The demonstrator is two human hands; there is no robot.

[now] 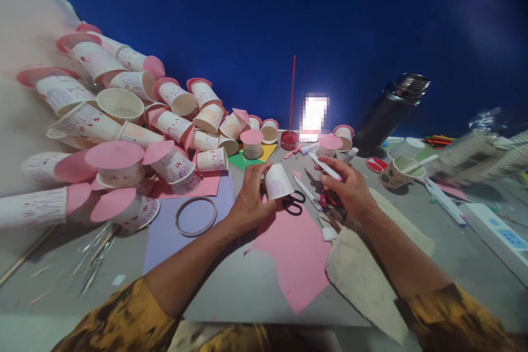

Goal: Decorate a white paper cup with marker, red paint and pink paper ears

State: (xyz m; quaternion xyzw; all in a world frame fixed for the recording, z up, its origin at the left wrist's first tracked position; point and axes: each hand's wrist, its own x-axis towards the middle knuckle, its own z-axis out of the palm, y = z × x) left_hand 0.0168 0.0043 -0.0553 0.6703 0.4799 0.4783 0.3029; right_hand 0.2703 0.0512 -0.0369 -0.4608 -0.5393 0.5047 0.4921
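Note:
My left hand (pixel 252 198) is closed around a small white paper cup (pixel 279 180) with a pale purple patch drawn on its side. The cup is tipped over, its bottom end up. To the right, my right hand (pixel 348 184) grips a white marker pen (pixel 324 166) that points up and left, apart from the cup. Under the hands lie black-handled scissors (pixel 293 203), another white pen (pixel 307 193) and a cut sheet of pink paper (pixel 295 258). A grey tape ring (pixel 196 216) rests on purple paper (pixel 165 247) left of my left hand.
Many decorated paper cups with pink paper discs (pixel 114 155) are heaped at the left. A dark flask (pixel 390 113), a patterned cup (pixel 400 173), sleeves of stacked cups (pixel 466 154) and a power strip (pixel 497 231) stand right. A beige cloth (pixel 363 275) lies by my right forearm.

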